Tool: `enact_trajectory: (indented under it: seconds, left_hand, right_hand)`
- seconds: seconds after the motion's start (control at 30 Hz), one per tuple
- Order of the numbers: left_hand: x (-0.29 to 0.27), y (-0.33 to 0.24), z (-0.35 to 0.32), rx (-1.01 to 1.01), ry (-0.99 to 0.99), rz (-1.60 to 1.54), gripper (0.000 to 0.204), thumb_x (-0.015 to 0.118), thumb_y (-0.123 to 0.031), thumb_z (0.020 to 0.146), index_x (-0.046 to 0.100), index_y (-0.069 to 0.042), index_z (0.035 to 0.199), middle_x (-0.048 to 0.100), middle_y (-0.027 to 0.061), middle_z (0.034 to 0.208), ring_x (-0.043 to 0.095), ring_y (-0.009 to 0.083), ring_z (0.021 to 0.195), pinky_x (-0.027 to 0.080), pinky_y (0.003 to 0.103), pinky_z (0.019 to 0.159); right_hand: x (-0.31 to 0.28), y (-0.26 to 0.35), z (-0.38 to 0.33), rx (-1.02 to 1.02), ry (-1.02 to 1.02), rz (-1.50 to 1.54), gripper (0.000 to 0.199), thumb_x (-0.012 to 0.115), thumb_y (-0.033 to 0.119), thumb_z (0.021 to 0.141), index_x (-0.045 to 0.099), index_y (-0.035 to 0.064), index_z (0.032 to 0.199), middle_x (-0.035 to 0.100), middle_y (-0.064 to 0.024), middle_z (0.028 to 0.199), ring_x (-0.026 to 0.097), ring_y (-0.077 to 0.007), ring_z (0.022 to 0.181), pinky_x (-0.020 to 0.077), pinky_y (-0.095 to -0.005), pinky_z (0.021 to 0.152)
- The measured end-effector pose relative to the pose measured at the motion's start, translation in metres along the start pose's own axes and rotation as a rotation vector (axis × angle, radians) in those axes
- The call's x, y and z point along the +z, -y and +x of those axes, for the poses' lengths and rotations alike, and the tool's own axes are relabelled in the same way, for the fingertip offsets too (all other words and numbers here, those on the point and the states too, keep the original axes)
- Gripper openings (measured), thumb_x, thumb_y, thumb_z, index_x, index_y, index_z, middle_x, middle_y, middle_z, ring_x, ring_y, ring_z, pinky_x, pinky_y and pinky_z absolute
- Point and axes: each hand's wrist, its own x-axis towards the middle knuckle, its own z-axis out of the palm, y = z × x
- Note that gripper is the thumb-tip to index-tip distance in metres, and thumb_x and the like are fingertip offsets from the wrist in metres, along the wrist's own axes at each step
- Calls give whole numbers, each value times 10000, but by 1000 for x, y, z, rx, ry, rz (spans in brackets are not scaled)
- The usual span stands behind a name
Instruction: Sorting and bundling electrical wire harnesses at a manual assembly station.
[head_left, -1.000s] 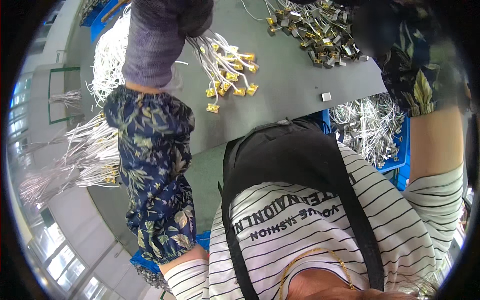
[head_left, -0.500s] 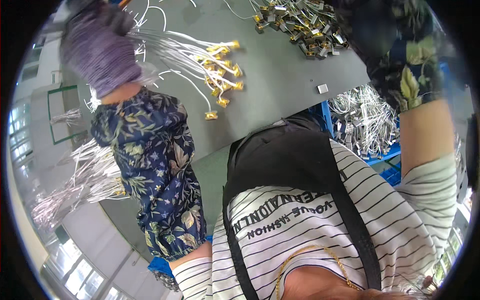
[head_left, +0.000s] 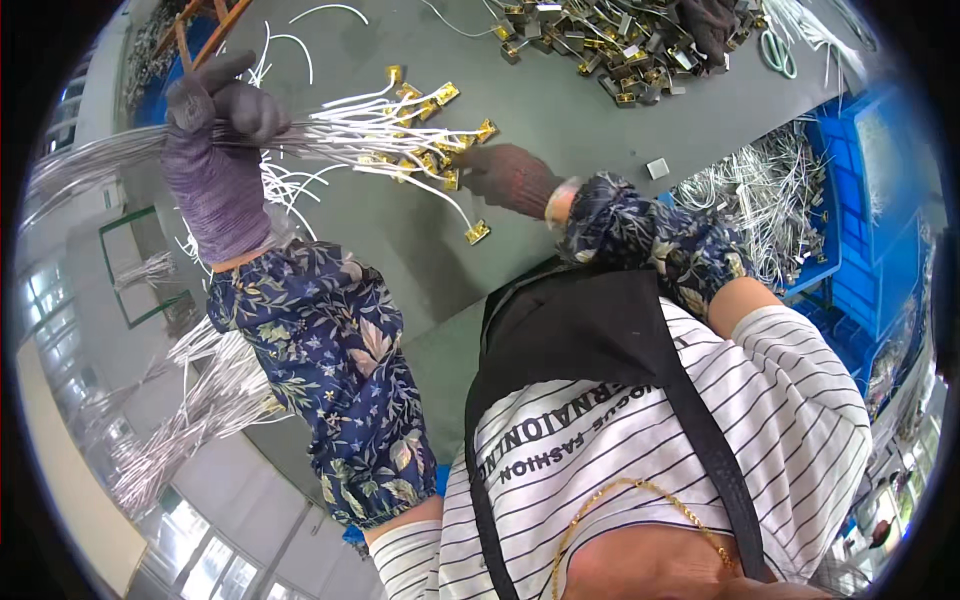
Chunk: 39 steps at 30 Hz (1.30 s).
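My left hand [head_left: 215, 120], in a purple-grey knit glove, is closed around a bundle of thin white cables [head_left: 345, 135] at the upper left. The cables run through its fist, with their tails trailing off to the left. Yellow connectors [head_left: 425, 150] cluster at their right ends; one connector [head_left: 478, 232] hangs lower than the others. My right hand [head_left: 510, 180], in a dark brownish glove, reaches to these connectors from the right. Its fingers are drawn together at the edge of the cluster, and whatever lies between the fingertips is hidden.
A pile of metal-cased connectors [head_left: 630, 55] lies on the grey table [head_left: 570, 110] at the far side, a dark gloved shape [head_left: 708, 30] over it. Green-handled scissors [head_left: 778, 55] lie beyond. One loose metal piece [head_left: 657, 169] sits near the blue bin [head_left: 835, 240] of cables.
My right hand has come from the upper right down and left to the connectors. My left hand has shifted slightly down and right, with the cable bundle drawn straighter and its connectors higher.
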Motion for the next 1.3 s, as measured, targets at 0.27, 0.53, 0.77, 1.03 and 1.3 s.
enact_trajectory:
  seconds: [0.27,0.53,0.77,1.03,1.3]
  left_hand:
    - [-16,5,7,89,-247,-138,470,560,-359,994,620,107,1007,234,-68,450,189,64,362,228,262,417]
    - [-16,11,2,111,-194,-169,377,520,-344,1011,614,20,976,281,-65,435,202,65,342,211,245,389]
    - [-12,6,5,27,-489,-67,428,553,-380,991,609,44,981,262,-70,445,191,69,361,201,250,399]
    - [-56,12,8,-9,-406,-168,450,587,-401,968,604,48,939,271,-66,447,211,72,375,190,258,398]
    - [-32,5,-16,-39,10,-315,394,618,-368,956,644,24,967,251,-63,460,229,53,408,194,246,390]
  right_hand:
    - [-1,18,37,111,-41,-248,419,619,372,887,638,29,1126,691,-202,893,681,-330,791,527,-429,716]
    - [16,1,59,-33,92,-432,290,638,211,873,654,48,1112,684,-197,965,691,-332,879,556,-454,755]
    - [23,-34,67,-248,-37,-176,265,640,129,849,643,33,1096,649,-113,780,652,-238,684,525,-340,571]
    - [-1,-29,-3,84,176,667,231,637,170,871,626,45,1065,607,-27,702,531,-66,535,408,-225,446]
    - [-8,-19,-17,179,175,672,312,621,238,902,589,58,1155,615,-35,767,523,-86,531,394,-232,428]
